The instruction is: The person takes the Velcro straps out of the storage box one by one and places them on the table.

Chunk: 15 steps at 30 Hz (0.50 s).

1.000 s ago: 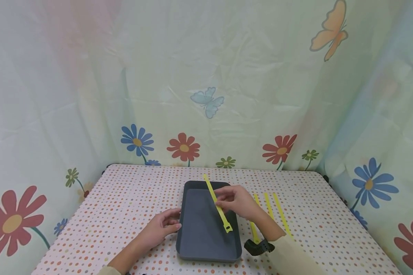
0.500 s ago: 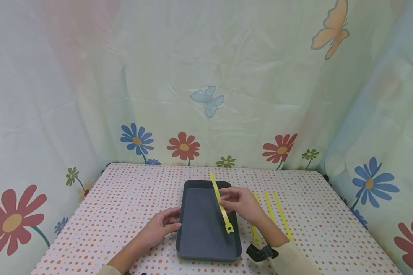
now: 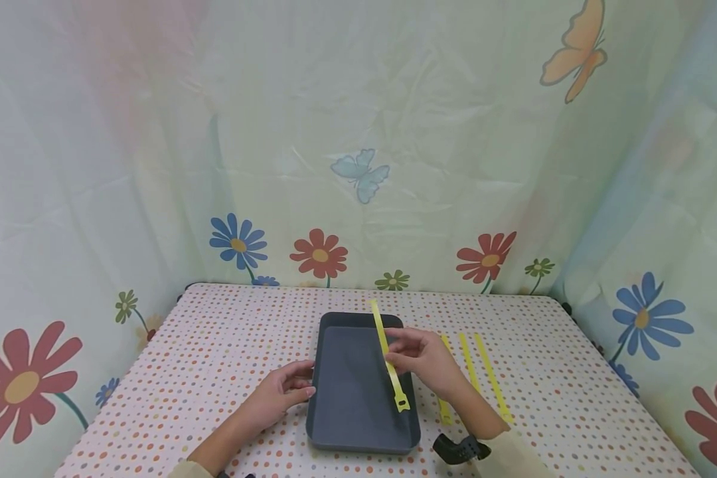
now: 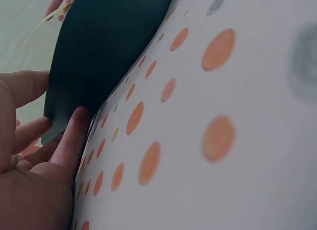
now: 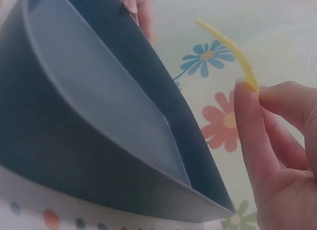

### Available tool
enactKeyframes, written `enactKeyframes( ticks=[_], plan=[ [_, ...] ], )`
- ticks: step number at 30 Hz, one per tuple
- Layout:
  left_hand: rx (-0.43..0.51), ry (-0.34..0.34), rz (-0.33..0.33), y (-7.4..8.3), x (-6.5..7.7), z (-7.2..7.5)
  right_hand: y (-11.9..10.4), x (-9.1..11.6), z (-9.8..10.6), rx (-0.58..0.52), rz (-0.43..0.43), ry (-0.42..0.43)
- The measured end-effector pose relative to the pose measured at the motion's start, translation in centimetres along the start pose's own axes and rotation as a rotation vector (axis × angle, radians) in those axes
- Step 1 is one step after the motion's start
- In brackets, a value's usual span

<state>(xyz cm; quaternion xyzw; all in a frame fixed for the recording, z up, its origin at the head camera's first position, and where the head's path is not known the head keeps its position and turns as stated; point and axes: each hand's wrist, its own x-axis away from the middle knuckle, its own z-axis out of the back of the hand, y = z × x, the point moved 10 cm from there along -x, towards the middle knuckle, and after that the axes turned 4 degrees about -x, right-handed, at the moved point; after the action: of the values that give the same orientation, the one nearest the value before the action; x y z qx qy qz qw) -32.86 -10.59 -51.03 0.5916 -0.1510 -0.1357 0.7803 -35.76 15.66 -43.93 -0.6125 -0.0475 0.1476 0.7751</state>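
Observation:
A dark grey rectangular tray (image 3: 346,405) lies on the dotted table. My right hand (image 3: 428,365) pinches a yellow cable tie (image 3: 396,384) between thumb and finger, over the tray's right part. Its slotted end points toward me and its thin end reaches past the far rim. In the right wrist view, that cable tie (image 5: 233,47) curves up from the fingertips. At the tray's left side, my left hand (image 3: 275,397) touches the outer wall with its fingertips. The left wrist view has loosely bent fingers (image 4: 74,131) against that wall.
Right of the tray, more yellow cable ties (image 3: 490,375) lie side by side on the dotted table cover (image 3: 227,332), partly hidden by my right forearm. A flower-printed curtain (image 3: 275,133) stands behind and on both sides of the table.
My right hand has shifted a little to the right and toward me with the cable tie, which now points more straight away from me. The left hand and the tray stay in place.

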Motion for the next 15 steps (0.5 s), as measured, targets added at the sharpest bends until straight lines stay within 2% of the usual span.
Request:
enactKeyframes(
  ticks=[15],
  plan=[
    [-0.011,-0.005,-0.015,0.2,0.1,-0.1,0.5,1.8,1.6,-0.079,-0.017,0.026]
  ],
)
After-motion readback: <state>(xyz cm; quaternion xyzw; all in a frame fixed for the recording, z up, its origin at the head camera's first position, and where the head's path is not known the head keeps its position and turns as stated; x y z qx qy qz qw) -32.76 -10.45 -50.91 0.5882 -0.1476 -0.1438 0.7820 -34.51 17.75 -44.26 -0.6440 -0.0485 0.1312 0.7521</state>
